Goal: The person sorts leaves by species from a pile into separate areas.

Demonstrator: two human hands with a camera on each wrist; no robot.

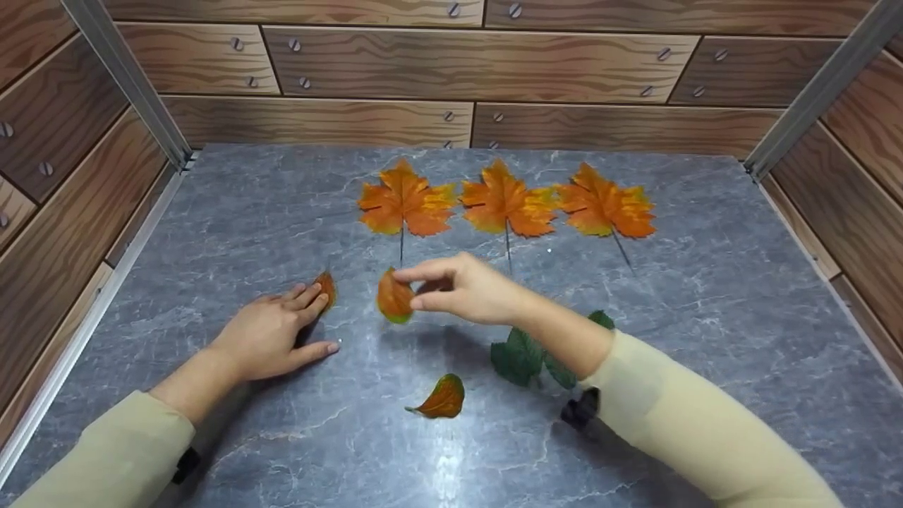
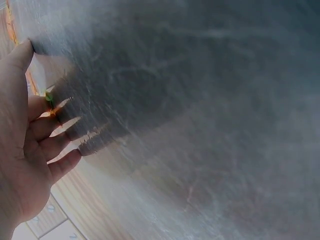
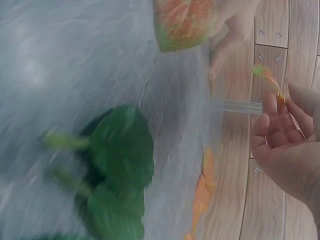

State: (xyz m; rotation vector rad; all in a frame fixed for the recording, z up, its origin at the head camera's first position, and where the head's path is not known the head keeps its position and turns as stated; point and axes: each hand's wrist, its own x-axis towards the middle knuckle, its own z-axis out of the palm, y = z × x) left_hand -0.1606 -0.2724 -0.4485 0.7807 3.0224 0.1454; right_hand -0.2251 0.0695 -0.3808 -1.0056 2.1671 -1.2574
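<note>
My left hand lies on the grey marbled table, its straight fingertips touching a small orange-brown leaf. In the left wrist view the fingers of that left hand reach the surface, with a bit of the leaf's green edge at them. Between thumb and fingers, my right hand pinches another small orange leaf with a green rim, held above the table. The right wrist view shows this right hand with the pinched leaf seen edge-on. A third small leaf lies nearer the front.
Three big orange maple leaves, the left, the middle and the right, lie in a row at the back, stems forward. Green leaves lie partly under the right forearm. Wood-patterned walls stand around the table.
</note>
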